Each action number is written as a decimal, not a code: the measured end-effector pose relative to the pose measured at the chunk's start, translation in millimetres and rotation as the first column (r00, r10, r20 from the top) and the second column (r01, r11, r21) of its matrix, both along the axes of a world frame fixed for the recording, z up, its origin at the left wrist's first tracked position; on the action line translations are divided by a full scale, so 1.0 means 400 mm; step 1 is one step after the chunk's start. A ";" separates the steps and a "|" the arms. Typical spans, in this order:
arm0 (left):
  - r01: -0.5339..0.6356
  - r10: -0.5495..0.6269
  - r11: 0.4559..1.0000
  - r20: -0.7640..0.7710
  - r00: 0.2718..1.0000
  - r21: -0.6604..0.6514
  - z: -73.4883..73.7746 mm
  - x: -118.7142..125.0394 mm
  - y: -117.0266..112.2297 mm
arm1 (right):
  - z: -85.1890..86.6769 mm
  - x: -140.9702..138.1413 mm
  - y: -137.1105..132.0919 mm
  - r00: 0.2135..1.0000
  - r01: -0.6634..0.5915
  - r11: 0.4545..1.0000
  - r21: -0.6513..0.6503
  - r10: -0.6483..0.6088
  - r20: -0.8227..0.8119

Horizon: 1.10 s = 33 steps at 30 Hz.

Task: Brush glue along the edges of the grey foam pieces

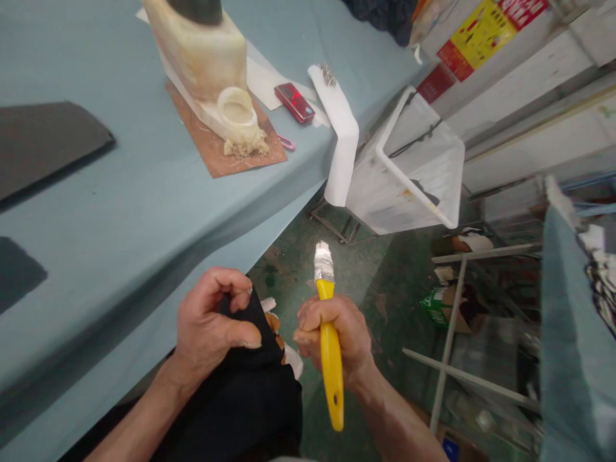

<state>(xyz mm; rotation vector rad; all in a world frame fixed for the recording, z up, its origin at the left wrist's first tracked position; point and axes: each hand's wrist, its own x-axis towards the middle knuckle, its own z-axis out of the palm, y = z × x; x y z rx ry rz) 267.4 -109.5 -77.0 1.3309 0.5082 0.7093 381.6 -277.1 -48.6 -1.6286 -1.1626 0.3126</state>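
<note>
My right hand [337, 330] is closed around a paintbrush [331, 366] with a yellow handle. Its whitish bristles point away from me, over the floor. My left hand [212, 314] is held in front of my dark clothing with its fingers curled and the thumb apart from them; nothing shows between them. On the cloth-covered table [144, 212] ahead stands a yellowed plastic container [202, 58] with a cut round spout. Dried, crumbly glue-like matter [248, 144] clings below the spout, over a brown board [216, 160].
A red device [294, 102] and a white strip [342, 128] lie near the table's edge, the strip hanging over it. Dark flat pieces [43, 144] rest at left. Beyond the edge stands a white plastic bin [385, 192]; a metal frame [452, 333] is at right.
</note>
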 end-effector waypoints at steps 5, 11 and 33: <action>0.145 -0.146 0.987 -0.009 0.989 -0.069 0.050 0.005 -0.047 | 0.028 0.008 0.038 0.998 0.026 0.985 0.173 -0.035 0.049; 0.234 -0.238 0.971 -0.142 0.961 -0.046 0.092 0.006 -0.065 | 0.021 0.016 0.043 0.997 0.015 0.991 0.135 -0.026 0.079; 0.274 -0.330 0.714 0.035 0.943 -0.645 0.091 0.028 -0.071 | -0.007 -0.013 0.030 0.960 0.213 0.973 0.092 -0.191 -0.205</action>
